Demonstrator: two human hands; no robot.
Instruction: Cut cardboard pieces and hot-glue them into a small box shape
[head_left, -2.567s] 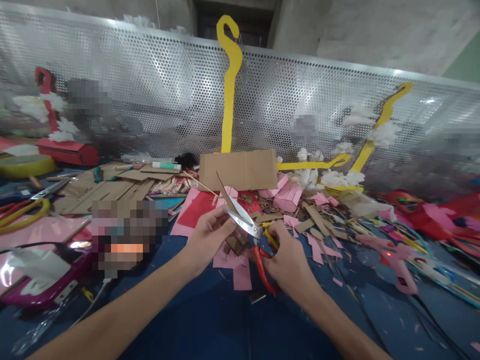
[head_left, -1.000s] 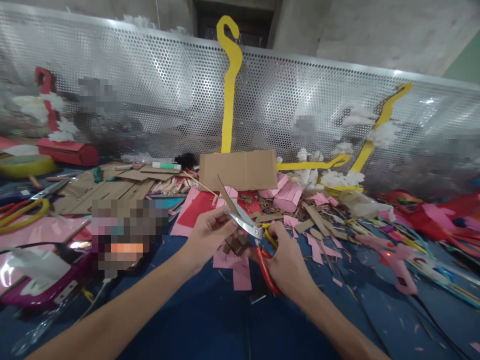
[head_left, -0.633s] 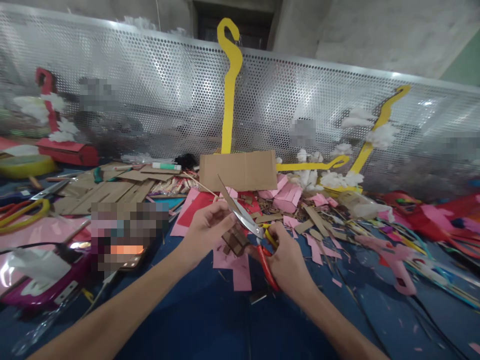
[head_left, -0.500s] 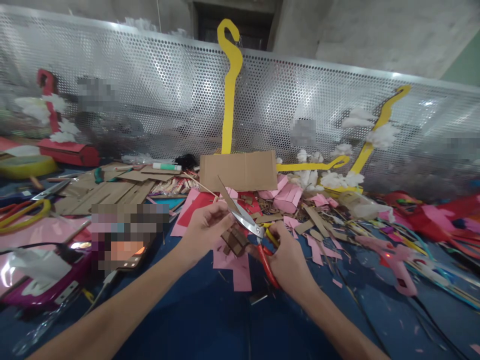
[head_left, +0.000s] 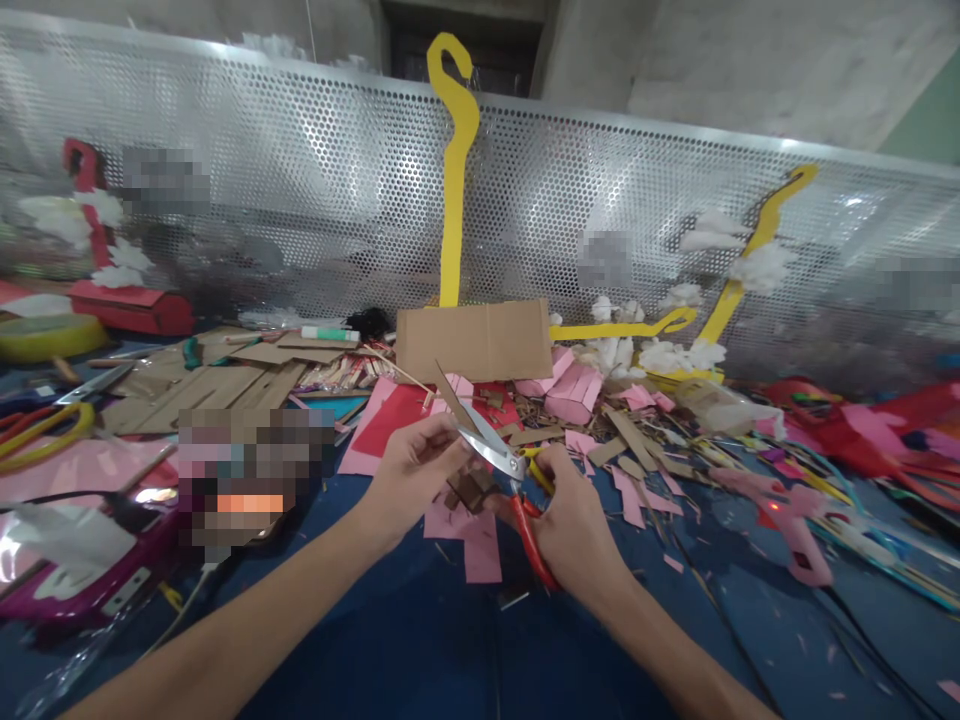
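My right hand (head_left: 574, 522) grips red-and-yellow-handled scissors (head_left: 501, 462) whose steel blades point up and to the left. My left hand (head_left: 415, 470) pinches a small piece of brown cardboard (head_left: 469, 488) at the blades, fingers closed on it. Both hands hover over a blue table (head_left: 420, 640) above pink paper scraps (head_left: 480, 545).
An upright cardboard panel (head_left: 474, 340) stands behind my hands, before a perforated metal screen (head_left: 300, 200) with yellow cut-outs (head_left: 452, 170). Cardboard sheets (head_left: 202, 385) lie left, pink boxes (head_left: 574, 390) and scraps right. Yellow-handled scissors (head_left: 45, 425) lie far left.
The scissor blades have closed a little on the cardboard piece, and the view has shifted slightly. Both hands stay in about the same place.
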